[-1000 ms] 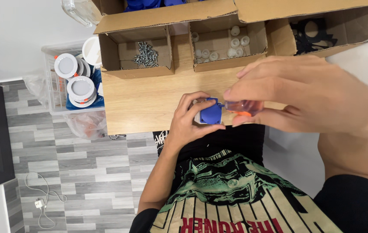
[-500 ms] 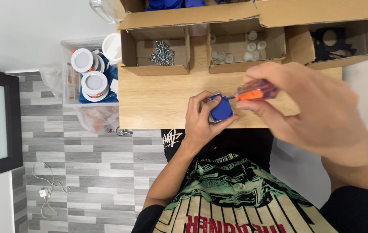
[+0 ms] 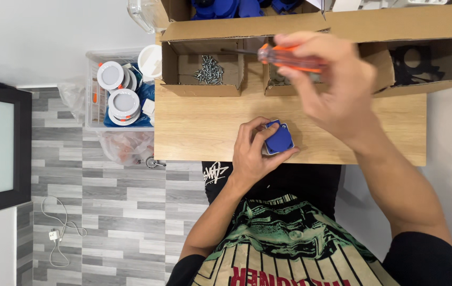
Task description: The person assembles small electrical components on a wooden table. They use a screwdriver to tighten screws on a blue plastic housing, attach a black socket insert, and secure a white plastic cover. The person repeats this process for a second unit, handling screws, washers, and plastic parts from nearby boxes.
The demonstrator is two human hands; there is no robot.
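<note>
Here the left hand (image 3: 251, 153) was curled around a small blue square part (image 3: 278, 139), pressing it onto the wooden table (image 3: 199, 127) near its front edge. The right hand (image 3: 332, 85) was closed on an orange-handled screwdriver (image 3: 284, 57), raised above the cardboard box of screws (image 3: 207, 71).

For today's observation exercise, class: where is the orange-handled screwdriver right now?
In the head view, the screwdriver is held in the right hand above the wooden table, its tip toward the cardboard box of screws, up and away from the blue part.
</note>
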